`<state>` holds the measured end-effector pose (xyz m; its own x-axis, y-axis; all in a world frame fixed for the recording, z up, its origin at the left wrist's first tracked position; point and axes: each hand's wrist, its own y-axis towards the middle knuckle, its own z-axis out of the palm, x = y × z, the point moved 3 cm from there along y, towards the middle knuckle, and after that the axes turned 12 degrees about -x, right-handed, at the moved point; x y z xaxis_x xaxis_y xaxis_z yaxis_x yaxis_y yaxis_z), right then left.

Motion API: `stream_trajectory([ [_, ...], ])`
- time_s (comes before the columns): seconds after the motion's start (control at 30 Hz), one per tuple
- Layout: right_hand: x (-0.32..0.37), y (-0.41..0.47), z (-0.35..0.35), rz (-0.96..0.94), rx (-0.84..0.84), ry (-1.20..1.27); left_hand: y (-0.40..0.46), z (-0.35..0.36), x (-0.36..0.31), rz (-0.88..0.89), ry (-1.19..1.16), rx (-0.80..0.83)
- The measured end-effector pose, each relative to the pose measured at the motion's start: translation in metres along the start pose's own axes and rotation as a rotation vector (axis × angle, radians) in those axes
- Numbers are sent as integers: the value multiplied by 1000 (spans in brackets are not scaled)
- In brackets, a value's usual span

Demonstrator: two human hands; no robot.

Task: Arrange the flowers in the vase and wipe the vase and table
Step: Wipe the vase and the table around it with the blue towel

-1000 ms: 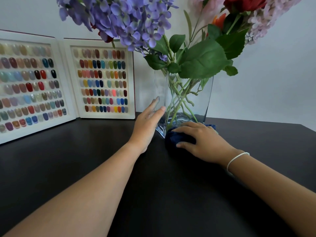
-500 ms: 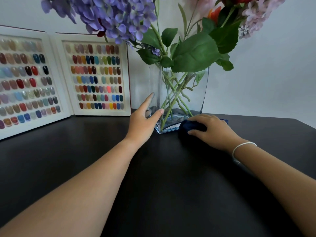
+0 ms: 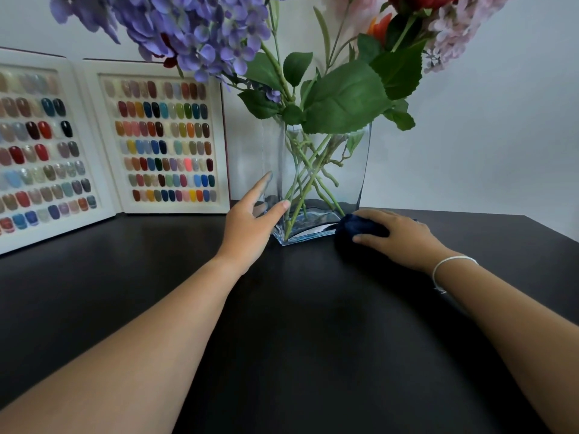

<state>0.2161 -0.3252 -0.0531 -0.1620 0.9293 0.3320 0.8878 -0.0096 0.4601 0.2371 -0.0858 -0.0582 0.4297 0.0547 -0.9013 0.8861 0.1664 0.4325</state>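
Observation:
A clear square glass vase [image 3: 344,170] stands at the back of the black table [image 3: 297,324]. It holds purple flowers [image 3: 194,29], red and pink blooms [image 3: 438,23] and green stems with large leaves. My left hand [image 3: 250,227] rests flat against the vase's left front corner, thumb on the glass, fingers spread along its left side. My right hand [image 3: 398,236] presses a dark blue cloth [image 3: 357,230] on the table at the vase's right front corner.
Two white display boards of coloured nail samples [image 3: 163,142] lean against the wall left of the vase, the far-left board [image 3: 34,151] angled forward. A pale wall stands behind. The table's right edge runs at the far right.
My right hand has slid the blue cloth rightward along the vase's base to its right corner. My left hand stays against the vase.

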Motion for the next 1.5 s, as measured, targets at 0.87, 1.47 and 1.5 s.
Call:
stream_trajectory([
  [0.87,43,1,-6,-289,-327,185,-3,1,-5,-33,13,4],
  [1.47,33,2,-9,-230,-295,223,-4,1,-8,-31,2,7],
  [1.5,30,0,-6,-216,-218,205,-4,1,-8,-35,-2,7],
])
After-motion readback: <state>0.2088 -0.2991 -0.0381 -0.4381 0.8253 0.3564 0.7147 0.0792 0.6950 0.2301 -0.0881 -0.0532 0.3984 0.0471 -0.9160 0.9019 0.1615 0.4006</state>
